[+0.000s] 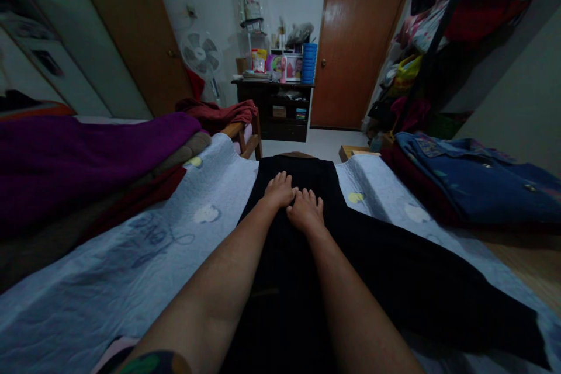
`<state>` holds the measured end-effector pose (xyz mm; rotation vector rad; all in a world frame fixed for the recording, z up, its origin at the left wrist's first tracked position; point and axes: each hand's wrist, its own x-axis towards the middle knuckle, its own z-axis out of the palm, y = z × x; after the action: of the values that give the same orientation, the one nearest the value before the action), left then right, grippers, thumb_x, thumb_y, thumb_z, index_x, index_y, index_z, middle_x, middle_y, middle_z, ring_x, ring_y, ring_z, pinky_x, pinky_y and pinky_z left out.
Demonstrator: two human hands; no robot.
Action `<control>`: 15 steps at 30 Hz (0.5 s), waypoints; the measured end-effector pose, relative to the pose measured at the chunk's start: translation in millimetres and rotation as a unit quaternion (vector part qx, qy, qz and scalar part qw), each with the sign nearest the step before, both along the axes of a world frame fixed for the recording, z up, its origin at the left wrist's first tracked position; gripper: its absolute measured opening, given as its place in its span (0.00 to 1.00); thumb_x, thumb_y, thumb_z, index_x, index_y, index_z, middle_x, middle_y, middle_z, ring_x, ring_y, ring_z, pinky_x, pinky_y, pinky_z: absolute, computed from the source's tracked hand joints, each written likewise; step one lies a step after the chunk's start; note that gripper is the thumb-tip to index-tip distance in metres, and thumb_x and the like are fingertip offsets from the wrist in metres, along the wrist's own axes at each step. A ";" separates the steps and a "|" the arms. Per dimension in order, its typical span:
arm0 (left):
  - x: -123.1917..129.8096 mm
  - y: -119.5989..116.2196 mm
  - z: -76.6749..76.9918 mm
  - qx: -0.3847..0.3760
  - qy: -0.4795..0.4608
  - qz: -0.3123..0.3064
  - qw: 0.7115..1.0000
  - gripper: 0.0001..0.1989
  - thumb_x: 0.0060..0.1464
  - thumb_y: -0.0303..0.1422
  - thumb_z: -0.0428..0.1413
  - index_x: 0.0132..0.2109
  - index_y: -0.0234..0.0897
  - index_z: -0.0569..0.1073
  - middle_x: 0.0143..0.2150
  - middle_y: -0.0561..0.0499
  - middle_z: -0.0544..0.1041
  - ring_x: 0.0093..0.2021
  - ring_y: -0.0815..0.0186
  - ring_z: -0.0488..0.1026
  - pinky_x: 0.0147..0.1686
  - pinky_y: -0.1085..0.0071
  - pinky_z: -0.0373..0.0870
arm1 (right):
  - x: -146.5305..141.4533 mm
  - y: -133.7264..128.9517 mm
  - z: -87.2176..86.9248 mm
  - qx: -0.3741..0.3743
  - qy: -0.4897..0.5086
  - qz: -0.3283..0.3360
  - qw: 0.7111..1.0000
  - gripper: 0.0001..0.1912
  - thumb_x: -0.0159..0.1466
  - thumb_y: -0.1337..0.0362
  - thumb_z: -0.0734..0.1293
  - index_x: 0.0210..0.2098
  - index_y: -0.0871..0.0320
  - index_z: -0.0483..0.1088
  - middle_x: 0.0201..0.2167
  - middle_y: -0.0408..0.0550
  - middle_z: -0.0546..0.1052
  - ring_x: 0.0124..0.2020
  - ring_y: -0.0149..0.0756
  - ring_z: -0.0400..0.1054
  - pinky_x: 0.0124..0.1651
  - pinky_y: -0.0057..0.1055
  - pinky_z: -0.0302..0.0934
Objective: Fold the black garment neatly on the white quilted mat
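Observation:
Black trousers [394,251] lie spread on a light blue bed sheet [223,187]. Their waist end is at the far side, and one leg reaches out to the lower right. My left hand [279,188] rests flat on the upper part of the trousers, fingers stretched forward. Just beside it and a little nearer, my right hand [305,209] presses on the same cloth with its fingers spread. The two hands almost touch at the thumbs. Below them, the dark cloth between my forearms shows little detail.
A purple blanket [100,152] is heaped at the left, near a reddish cloth [219,114] on a wooden frame. Folded denim clothing [486,178] lies on the right. Beyond the bed stand a white fan [201,52], a dark cabinet [249,108] and a brown door [359,41].

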<state>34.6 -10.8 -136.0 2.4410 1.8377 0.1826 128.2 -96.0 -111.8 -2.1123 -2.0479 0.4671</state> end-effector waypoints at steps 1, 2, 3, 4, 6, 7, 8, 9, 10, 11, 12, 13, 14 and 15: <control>-0.1 0.4 -1.2 -0.010 -0.002 0.003 1.000 0.28 0.62 0.43 0.43 0.64 0.32 0.56 0.69 0.37 0.50 0.68 0.52 0.46 0.62 0.55 0.50 | 0.1 0.4 0.5 -0.004 0.002 0.000 1.000 0.35 0.61 0.58 0.58 0.66 0.60 0.48 0.68 0.52 0.49 0.68 0.46 0.36 0.66 0.50 0.31; -0.1 0.7 -2.0 -0.017 -0.004 0.007 1.000 0.29 0.62 0.43 0.43 0.65 0.33 0.55 0.69 0.37 0.48 0.69 0.52 0.45 0.62 0.55 0.50 | 0.5 1.1 1.1 -0.008 0.004 -0.001 1.000 0.36 0.61 0.58 0.58 0.66 0.60 0.48 0.68 0.52 0.49 0.68 0.45 0.36 0.66 0.50 0.31; -0.1 0.9 -2.4 -0.021 -0.006 0.011 1.000 0.29 0.62 0.43 0.43 0.65 0.34 0.54 0.70 0.38 0.47 0.69 0.52 0.44 0.62 0.54 0.50 | 1.1 2.1 1.9 -0.014 0.006 0.000 1.000 0.36 0.61 0.58 0.58 0.66 0.60 0.48 0.68 0.52 0.49 0.68 0.45 0.36 0.66 0.50 0.31; 0.0 1.0 -2.3 -0.025 -0.007 0.014 1.000 0.29 0.62 0.44 0.43 0.66 0.35 0.53 0.70 0.38 0.46 0.69 0.52 0.43 0.62 0.53 0.50 | 2.2 3.4 2.8 -0.021 0.008 0.000 1.000 0.36 0.61 0.58 0.58 0.66 0.59 0.48 0.68 0.52 0.49 0.69 0.45 0.36 0.66 0.50 0.31; 0.0 0.6 -1.3 -0.029 -0.009 0.017 0.999 0.29 0.62 0.44 0.43 0.66 0.36 0.53 0.70 0.39 0.46 0.69 0.52 0.42 0.62 0.53 0.50 | 5.9 6.3 5.1 -0.034 0.012 0.003 0.999 0.35 0.60 0.60 0.58 0.66 0.58 0.49 0.68 0.50 0.50 0.68 0.44 0.37 0.66 0.48 0.33; 0.0 0.3 -0.6 -0.032 -0.009 0.017 0.999 0.30 0.62 0.44 0.42 0.66 0.36 0.52 0.70 0.39 0.45 0.69 0.52 0.42 0.62 0.53 0.49 | 8.5 7.8 6.3 -0.038 0.012 0.006 0.999 0.34 0.60 0.60 0.58 0.66 0.58 0.50 0.68 0.50 0.51 0.68 0.43 0.38 0.66 0.46 0.35; -0.1 -0.1 0.0 -0.035 -0.009 0.017 0.999 0.30 0.62 0.45 0.42 0.66 0.36 0.52 0.70 0.39 0.45 0.69 0.52 0.42 0.62 0.53 0.49 | 11.4 9.1 7.4 -0.039 0.011 0.011 0.999 0.33 0.61 0.61 0.58 0.65 0.58 0.51 0.67 0.51 0.52 0.68 0.43 0.40 0.66 0.44 0.36; -0.2 -0.5 0.5 -0.040 -0.009 0.018 0.999 0.30 0.62 0.45 0.41 0.67 0.35 0.52 0.70 0.39 0.45 0.69 0.53 0.41 0.62 0.53 0.48 | 14.5 10.2 8.2 -0.036 0.008 0.014 0.999 0.32 0.61 0.62 0.58 0.65 0.60 0.53 0.67 0.51 0.53 0.68 0.42 0.41 0.66 0.42 0.38; -0.2 -0.8 0.6 -0.044 -0.008 0.019 0.999 0.31 0.62 0.45 0.41 0.67 0.35 0.51 0.70 0.39 0.44 0.69 0.53 0.41 0.63 0.54 0.48 | 17.6 11.0 8.7 -0.030 0.003 0.013 0.999 0.31 0.61 0.62 0.58 0.64 0.61 0.55 0.67 0.52 0.54 0.68 0.42 0.42 0.66 0.41 0.39; -0.3 -1.0 0.5 -0.046 -0.008 0.020 0.999 0.31 0.62 0.46 0.41 0.67 0.34 0.51 0.70 0.39 0.44 0.69 0.53 0.41 0.63 0.54 0.47 | 20.6 11.4 8.7 -0.023 -0.003 0.010 1.000 0.31 0.61 0.63 0.57 0.63 0.62 0.56 0.67 0.52 0.54 0.68 0.42 0.42 0.66 0.41 0.39; -0.3 -1.0 0.0 -0.044 -0.009 0.021 0.999 0.31 0.62 0.46 0.41 0.67 0.34 0.51 0.70 0.39 0.44 0.69 0.53 0.41 0.63 0.54 0.47 | 23.3 11.6 8.3 -0.018 -0.010 0.006 1.000 0.30 0.61 0.63 0.57 0.63 0.62 0.56 0.67 0.52 0.54 0.68 0.42 0.42 0.66 0.42 0.38; -0.3 -0.9 -0.7 -0.039 -0.011 0.022 0.999 0.31 0.62 0.46 0.41 0.67 0.35 0.52 0.70 0.39 0.45 0.69 0.53 0.41 0.63 0.54 0.48 | 25.5 11.5 7.5 -0.015 -0.016 0.003 1.000 0.30 0.61 0.63 0.57 0.63 0.62 0.56 0.67 0.52 0.54 0.68 0.42 0.41 0.66 0.43 0.37; -0.3 -0.7 -1.6 -0.034 -0.013 0.022 0.999 0.31 0.62 0.46 0.41 0.67 0.35 0.52 0.70 0.39 0.45 0.69 0.53 0.41 0.63 0.54 0.48 | 27.4 11.2 6.7 -0.015 -0.021 0.001 1.000 0.30 0.61 0.63 0.57 0.63 0.62 0.56 0.67 0.51 0.53 0.68 0.42 0.41 0.66 0.44 0.36; -0.3 -0.4 -2.5 -0.028 -0.014 0.024 0.999 0.31 0.61 0.46 0.41 0.66 0.36 0.52 0.70 0.39 0.46 0.69 0.53 0.42 0.63 0.54 0.48 | 28.8 10.8 6.0 -0.018 -0.025 0.003 1.000 0.30 0.62 0.63 0.57 0.63 0.61 0.55 0.67 0.51 0.53 0.68 0.41 0.41 0.66 0.44 0.36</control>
<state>34.2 -11.2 -138.5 2.3470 1.8637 0.1652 157.0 -85.2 -105.8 -2.1609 -2.0878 0.4613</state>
